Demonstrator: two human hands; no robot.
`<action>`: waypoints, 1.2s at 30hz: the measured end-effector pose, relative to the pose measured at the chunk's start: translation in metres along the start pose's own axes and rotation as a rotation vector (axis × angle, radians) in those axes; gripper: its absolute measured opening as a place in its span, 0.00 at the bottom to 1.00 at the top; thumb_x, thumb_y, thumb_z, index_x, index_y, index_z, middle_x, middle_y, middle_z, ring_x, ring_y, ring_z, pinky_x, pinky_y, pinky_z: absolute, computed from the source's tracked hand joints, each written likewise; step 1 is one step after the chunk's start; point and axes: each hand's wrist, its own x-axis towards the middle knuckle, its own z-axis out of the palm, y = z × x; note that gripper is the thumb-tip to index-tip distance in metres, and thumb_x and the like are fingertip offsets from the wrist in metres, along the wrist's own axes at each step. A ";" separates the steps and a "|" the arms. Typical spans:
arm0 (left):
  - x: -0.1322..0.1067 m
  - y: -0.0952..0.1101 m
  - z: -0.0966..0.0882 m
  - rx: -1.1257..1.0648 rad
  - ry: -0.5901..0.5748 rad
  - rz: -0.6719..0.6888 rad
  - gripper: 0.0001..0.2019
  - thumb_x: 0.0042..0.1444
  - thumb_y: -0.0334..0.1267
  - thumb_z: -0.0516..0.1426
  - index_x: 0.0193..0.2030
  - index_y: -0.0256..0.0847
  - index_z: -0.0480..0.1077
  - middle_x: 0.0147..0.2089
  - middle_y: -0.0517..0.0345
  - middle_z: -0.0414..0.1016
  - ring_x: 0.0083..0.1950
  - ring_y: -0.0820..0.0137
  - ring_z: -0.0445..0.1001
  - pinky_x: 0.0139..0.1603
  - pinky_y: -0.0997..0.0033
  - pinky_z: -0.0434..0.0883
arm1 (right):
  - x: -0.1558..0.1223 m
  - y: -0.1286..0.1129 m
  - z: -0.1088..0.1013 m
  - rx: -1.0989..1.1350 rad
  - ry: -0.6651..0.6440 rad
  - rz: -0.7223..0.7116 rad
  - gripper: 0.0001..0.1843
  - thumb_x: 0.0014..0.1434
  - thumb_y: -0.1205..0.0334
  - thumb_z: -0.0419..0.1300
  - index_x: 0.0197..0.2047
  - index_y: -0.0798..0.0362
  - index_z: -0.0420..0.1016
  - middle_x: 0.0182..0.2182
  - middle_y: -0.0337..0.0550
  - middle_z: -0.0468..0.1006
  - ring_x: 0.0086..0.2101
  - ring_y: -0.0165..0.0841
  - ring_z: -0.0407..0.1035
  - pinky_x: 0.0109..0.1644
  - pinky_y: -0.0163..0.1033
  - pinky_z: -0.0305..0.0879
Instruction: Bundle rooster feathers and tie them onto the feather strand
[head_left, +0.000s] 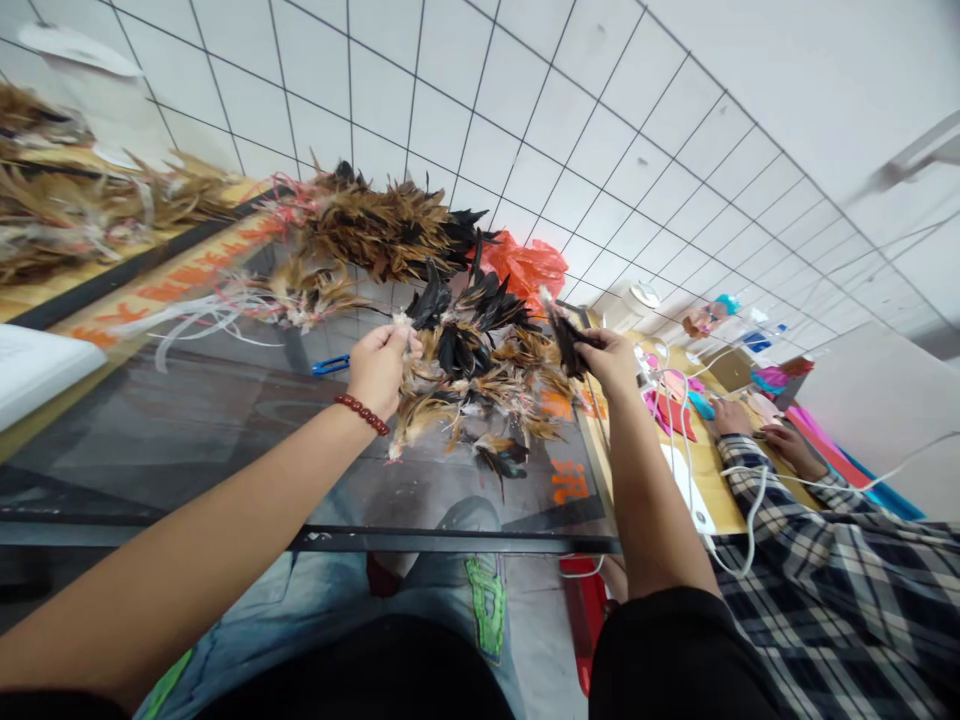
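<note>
Pinched in my left hand [379,368], which wears a dark red bead bracelet [363,414], is the pale base of a black feather bunch [430,298]. Farther right, my right hand [609,358] is closed on a dark feather bunch [564,338] whose whitish end points up and away. Between the hands, a loose spread of brown and black feathers [480,385] lies on the glass tabletop [292,455]. Just left of my left hand is a blue utility knife [331,365].
A big pile of brown feathers [382,225] and a red plastic bag [529,265] sit against the tiled wall. White strips [202,312] lie at left. On the right, a co-worker's hands [731,418] are among coloured pieces and white cables [757,505].
</note>
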 end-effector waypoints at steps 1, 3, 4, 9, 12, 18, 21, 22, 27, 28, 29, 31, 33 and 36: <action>0.000 0.000 0.000 -0.002 0.006 -0.005 0.10 0.50 0.39 0.63 0.25 0.36 0.68 0.21 0.63 0.68 0.20 0.79 0.65 0.23 0.80 0.65 | -0.005 0.003 0.003 -0.069 -0.024 -0.001 0.16 0.44 0.60 0.61 0.38 0.55 0.80 0.26 0.39 0.78 0.29 0.35 0.71 0.38 0.42 0.68; 0.001 0.000 0.000 -0.014 0.015 -0.018 0.09 0.51 0.37 0.62 0.26 0.36 0.69 0.21 0.63 0.68 0.20 0.79 0.65 0.22 0.80 0.65 | -0.017 0.004 0.007 -0.212 -0.019 -0.042 0.17 0.45 0.61 0.62 0.41 0.53 0.80 0.32 0.42 0.79 0.34 0.38 0.72 0.44 0.45 0.68; 0.001 0.001 0.000 -0.022 0.018 -0.023 0.08 0.51 0.36 0.62 0.26 0.36 0.69 0.21 0.63 0.68 0.20 0.79 0.65 0.22 0.80 0.65 | -0.025 0.004 0.008 -0.258 0.007 -0.088 0.18 0.46 0.62 0.61 0.43 0.52 0.79 0.36 0.44 0.79 0.36 0.38 0.72 0.47 0.46 0.67; 0.000 0.002 0.000 -0.031 0.011 -0.013 0.07 0.52 0.34 0.60 0.26 0.36 0.69 0.21 0.63 0.68 0.19 0.79 0.65 0.21 0.80 0.65 | -0.066 -0.007 0.015 -0.185 -0.007 -0.307 0.11 0.54 0.58 0.59 0.38 0.50 0.79 0.35 0.45 0.78 0.33 0.34 0.69 0.43 0.41 0.67; -0.001 0.003 0.000 -0.022 0.008 -0.002 0.07 0.51 0.35 0.60 0.26 0.36 0.69 0.21 0.62 0.69 0.20 0.79 0.65 0.22 0.80 0.66 | -0.080 -0.010 0.016 -0.206 -0.327 -0.230 0.10 0.53 0.53 0.61 0.32 0.50 0.79 0.26 0.40 0.75 0.27 0.31 0.66 0.33 0.36 0.63; -0.002 0.006 0.001 -0.011 0.031 0.016 0.06 0.52 0.33 0.59 0.26 0.36 0.69 0.21 0.62 0.68 0.20 0.79 0.65 0.23 0.79 0.65 | -0.078 0.005 0.013 -0.151 -0.700 0.009 0.13 0.48 0.51 0.65 0.26 0.53 0.76 0.19 0.36 0.72 0.22 0.27 0.62 0.27 0.33 0.56; -0.001 0.007 0.001 -0.007 0.039 0.016 0.05 0.52 0.33 0.59 0.27 0.36 0.69 0.21 0.63 0.68 0.20 0.79 0.65 0.22 0.80 0.65 | -0.072 0.013 0.020 0.131 -0.426 -0.019 0.15 0.53 0.49 0.60 0.32 0.54 0.75 0.23 0.37 0.75 0.24 0.27 0.64 0.30 0.33 0.60; -0.001 0.007 0.001 -0.005 0.045 0.014 0.05 0.52 0.33 0.58 0.26 0.36 0.69 0.21 0.63 0.68 0.20 0.79 0.65 0.22 0.80 0.65 | -0.070 0.015 0.024 0.189 -0.320 -0.035 0.15 0.53 0.49 0.60 0.34 0.54 0.74 0.25 0.37 0.75 0.25 0.28 0.65 0.31 0.33 0.61; 0.003 0.003 -0.001 0.007 0.053 0.034 0.05 0.51 0.33 0.58 0.26 0.35 0.69 0.20 0.63 0.68 0.20 0.79 0.65 0.23 0.80 0.66 | -0.069 0.017 0.048 0.375 -0.125 -0.031 0.16 0.51 0.51 0.61 0.37 0.54 0.74 0.31 0.42 0.79 0.31 0.32 0.71 0.38 0.37 0.67; 0.004 0.002 -0.001 0.008 0.053 0.039 0.05 0.51 0.32 0.58 0.26 0.35 0.69 0.20 0.63 0.69 0.20 0.79 0.66 0.23 0.80 0.66 | -0.070 0.017 0.051 0.392 -0.110 -0.031 0.16 0.52 0.52 0.61 0.38 0.54 0.75 0.32 0.43 0.79 0.32 0.32 0.72 0.39 0.38 0.68; 0.004 0.001 -0.002 0.009 0.054 0.043 0.05 0.51 0.32 0.58 0.26 0.35 0.70 0.21 0.63 0.69 0.20 0.79 0.66 0.23 0.80 0.66 | -0.070 0.018 0.054 0.404 -0.088 -0.034 0.16 0.53 0.52 0.60 0.39 0.54 0.75 0.33 0.43 0.80 0.33 0.33 0.73 0.41 0.39 0.69; 0.005 -0.001 -0.003 0.011 0.051 0.044 0.05 0.50 0.33 0.59 0.26 0.35 0.70 0.21 0.62 0.69 0.21 0.79 0.66 0.23 0.80 0.65 | -0.070 0.022 0.059 0.411 -0.053 -0.042 0.16 0.54 0.53 0.59 0.42 0.55 0.75 0.35 0.45 0.80 0.35 0.34 0.74 0.43 0.40 0.69; 0.005 -0.003 -0.005 0.016 0.040 0.038 0.06 0.50 0.35 0.60 0.26 0.35 0.70 0.21 0.62 0.69 0.21 0.79 0.66 0.23 0.80 0.65 | -0.069 0.027 0.063 0.383 -0.044 -0.057 0.16 0.55 0.54 0.58 0.43 0.54 0.75 0.36 0.45 0.81 0.36 0.34 0.74 0.45 0.41 0.70; 0.006 -0.007 -0.006 0.020 0.030 0.029 0.06 0.49 0.37 0.60 0.27 0.35 0.70 0.22 0.62 0.70 0.21 0.78 0.66 0.23 0.79 0.66 | -0.069 0.032 0.067 0.344 -0.014 -0.092 0.17 0.58 0.56 0.56 0.47 0.55 0.73 0.39 0.46 0.80 0.38 0.33 0.74 0.47 0.42 0.70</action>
